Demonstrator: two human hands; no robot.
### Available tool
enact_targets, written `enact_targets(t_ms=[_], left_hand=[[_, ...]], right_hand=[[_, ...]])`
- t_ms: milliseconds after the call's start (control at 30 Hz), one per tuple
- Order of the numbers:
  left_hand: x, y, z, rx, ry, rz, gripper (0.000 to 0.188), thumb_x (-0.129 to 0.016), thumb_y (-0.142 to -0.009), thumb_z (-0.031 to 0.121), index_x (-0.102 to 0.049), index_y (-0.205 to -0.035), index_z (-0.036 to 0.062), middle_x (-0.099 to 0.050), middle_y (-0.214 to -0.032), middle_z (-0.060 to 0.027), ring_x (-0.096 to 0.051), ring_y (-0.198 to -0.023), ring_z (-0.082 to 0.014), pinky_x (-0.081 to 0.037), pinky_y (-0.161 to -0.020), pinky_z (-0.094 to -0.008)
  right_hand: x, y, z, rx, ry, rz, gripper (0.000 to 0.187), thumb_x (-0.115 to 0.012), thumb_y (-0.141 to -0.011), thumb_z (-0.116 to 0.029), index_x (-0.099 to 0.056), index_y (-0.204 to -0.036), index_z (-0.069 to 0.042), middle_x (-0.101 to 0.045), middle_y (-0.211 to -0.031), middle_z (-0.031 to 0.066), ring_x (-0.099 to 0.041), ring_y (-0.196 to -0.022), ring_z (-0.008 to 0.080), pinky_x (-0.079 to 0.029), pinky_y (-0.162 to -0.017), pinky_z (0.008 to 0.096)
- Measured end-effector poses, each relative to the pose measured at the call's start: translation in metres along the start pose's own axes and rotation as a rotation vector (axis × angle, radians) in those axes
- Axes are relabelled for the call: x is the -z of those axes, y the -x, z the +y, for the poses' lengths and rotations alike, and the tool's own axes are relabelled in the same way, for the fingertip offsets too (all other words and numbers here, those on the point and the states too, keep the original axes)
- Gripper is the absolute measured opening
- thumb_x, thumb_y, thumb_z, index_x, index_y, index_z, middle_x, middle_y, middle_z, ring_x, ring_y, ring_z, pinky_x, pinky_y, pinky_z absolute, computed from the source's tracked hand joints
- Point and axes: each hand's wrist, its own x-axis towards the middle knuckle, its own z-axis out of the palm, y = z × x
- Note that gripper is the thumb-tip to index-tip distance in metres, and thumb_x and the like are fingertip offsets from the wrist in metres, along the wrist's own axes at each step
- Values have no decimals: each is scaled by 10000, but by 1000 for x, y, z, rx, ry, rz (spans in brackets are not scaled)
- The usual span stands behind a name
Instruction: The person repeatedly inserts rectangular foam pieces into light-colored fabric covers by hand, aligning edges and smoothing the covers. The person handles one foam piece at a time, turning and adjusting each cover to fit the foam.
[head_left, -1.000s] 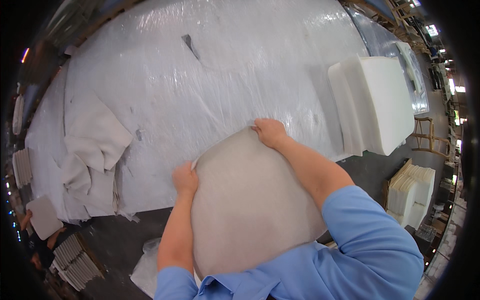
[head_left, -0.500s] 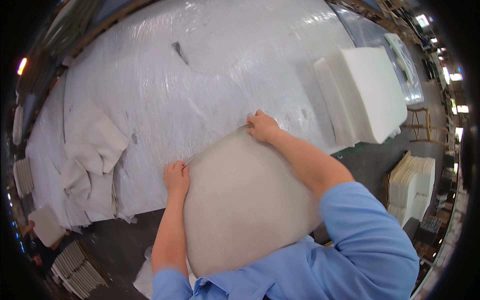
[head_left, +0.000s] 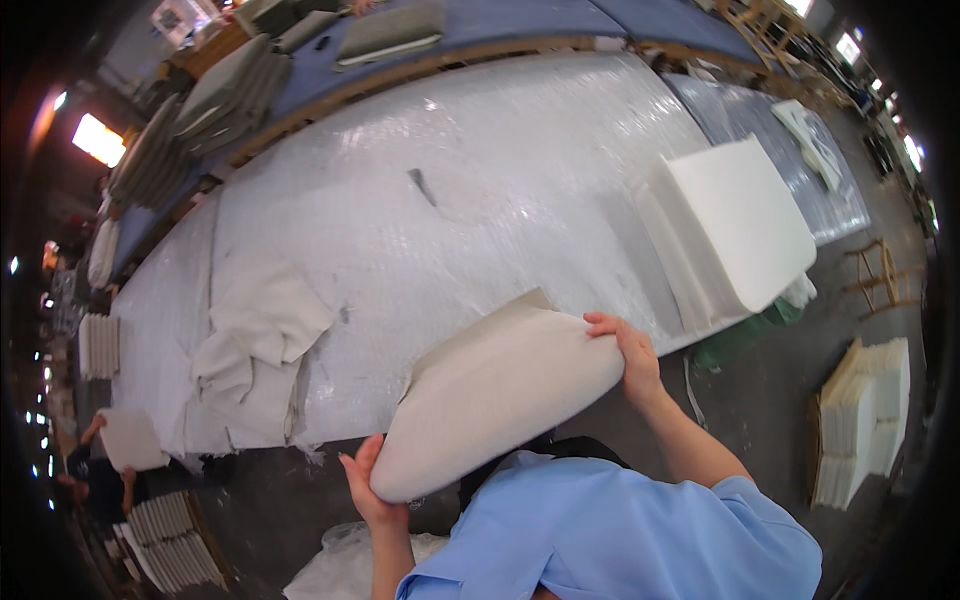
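Note:
A beige fabric-covered seat cushion (head_left: pixel 500 405), tilted with its rounded side toward me, hangs at the near edge of the plastic-covered table (head_left: pixel 400 240). My left hand (head_left: pixel 378 490) grips its left end, the thumb standing up beside the cloth. At the other end my right hand (head_left: pixel 632 358) holds the right corner, fingers over the top. Along the far side a darker cloth edge (head_left: pixel 475 340) sticks out past the cushion. The palms and the cushion's underside are hidden.
Crumpled beige cloth (head_left: pixel 265 330) lies on the table to the left. White foam pads (head_left: pixel 740 220) are stacked at its right. More pads (head_left: pixel 865 420) stand on the floor at right. At far left another person holds a pale pad (head_left: pixel 135 440) beside stacked cushions (head_left: pixel 175 540).
The cushion has tipped from lying broad against me to a narrower, tilted pose. My hands have moved from its far edge to its two ends. The view has shifted.

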Motion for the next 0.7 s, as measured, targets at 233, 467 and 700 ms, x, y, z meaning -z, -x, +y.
enact_targets(t_ms=[233, 467, 700], left_hand=[[-59, -37, 32, -854, -915, 171, 328, -518, -1052, 199, -732, -918, -10, -728, -913, -127, -651, -839, -272, -489, -801, -393], [-56, -51, 29, -1003, -970, 205, 350, -497, -1055, 167, -666, -825, -35, -651, -780, -138, -612, -727, -258, -464, -698, -373], [-55, -57, 31, -1019, -917, 216, 279, -530, -993, 117, -672, -797, -23, -621, -735, -153, -601, -682, -316, -449, -650, -419]], right_hand=[[-52, -55, -63, 504, 738, -138, 235, -584, -1025, -213, -738, -1004, -36, -754, -1073, 99, -695, -985, 250, -503, -904, 401], [-100, -54, -74, 791, 1080, -239, 280, -677, -949, -347, -712, -870, -81, -728, -867, 87, -696, -848, 303, -502, -827, 438], [-65, -76, -66, 655, 958, -84, 330, -657, -955, -307, -699, -742, -58, -677, -719, 130, -655, -709, 356, -501, -666, 458]])
